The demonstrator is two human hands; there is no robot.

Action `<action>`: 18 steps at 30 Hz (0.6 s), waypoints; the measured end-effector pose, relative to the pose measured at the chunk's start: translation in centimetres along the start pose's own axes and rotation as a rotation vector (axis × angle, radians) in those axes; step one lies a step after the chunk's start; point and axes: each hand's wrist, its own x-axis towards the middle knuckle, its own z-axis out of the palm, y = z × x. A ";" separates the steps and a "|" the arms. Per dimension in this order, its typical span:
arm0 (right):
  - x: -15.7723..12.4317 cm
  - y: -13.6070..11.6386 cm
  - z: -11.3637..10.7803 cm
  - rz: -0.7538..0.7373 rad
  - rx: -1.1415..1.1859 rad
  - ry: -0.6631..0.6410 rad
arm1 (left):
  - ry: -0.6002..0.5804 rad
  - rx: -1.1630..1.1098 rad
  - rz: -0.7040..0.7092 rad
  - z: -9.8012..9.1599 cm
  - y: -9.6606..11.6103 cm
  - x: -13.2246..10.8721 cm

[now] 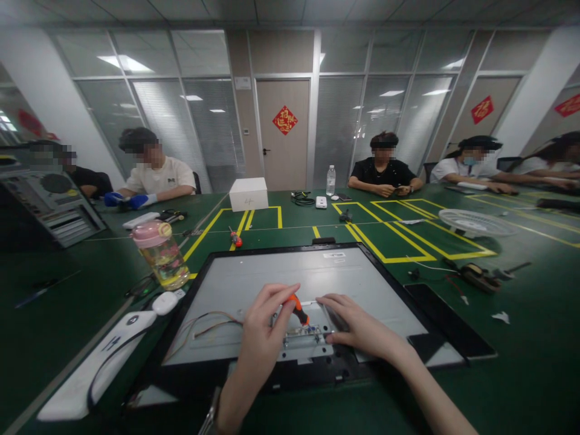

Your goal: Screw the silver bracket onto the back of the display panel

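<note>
A flat display panel (222, 272) with a grey metal back and black frame lies on the green table in front of me. Near its front edge sits a small circuit board (312, 330) on a metal plate. My left hand (265, 320) is closed around the handle of an orange and black screwdriver (299, 311), which slants down to the board; its tip cannot be made out. My right hand (356, 326) rests at the plate's right side, fingers stretched and thumb apart, touching it. Thin wires (212, 315) run across the panel left of my left hand.
To the left are a white power strip (106, 365), a pink-lidded bottle (161, 257) and a computer tower (54, 208). Beyond the panel lie a red screwdriver (235, 239) and a white box (249, 194). A black slab (448, 320) lies right. Several people sit around the table.
</note>
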 end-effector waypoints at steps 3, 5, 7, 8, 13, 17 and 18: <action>0.0 0.1 0.1 -0.006 -0.003 -0.001 | -0.013 0.024 -0.026 0.1 -0.3 0.0; 0.0 0.2 0.2 -0.006 -0.002 0.008 | -0.028 0.026 -0.028 0.2 -0.2 0.1; 0.0 0.2 0.2 -0.009 -0.002 0.015 | -0.014 0.033 -0.022 0.2 -0.1 0.2; 0.1 0.2 0.3 -0.011 -0.002 0.015 | 0.001 0.042 -0.021 0.2 0.0 0.2; 0.1 0.2 0.3 -0.019 -0.005 0.015 | -0.005 0.053 -0.031 0.2 0.0 0.2; 0.1 0.1 0.2 -0.008 -0.008 0.014 | -0.022 0.065 -0.012 0.3 -0.1 0.1; 0.1 0.1 0.2 -0.005 -0.008 0.011 | -0.015 0.075 -0.011 0.2 -0.2 0.1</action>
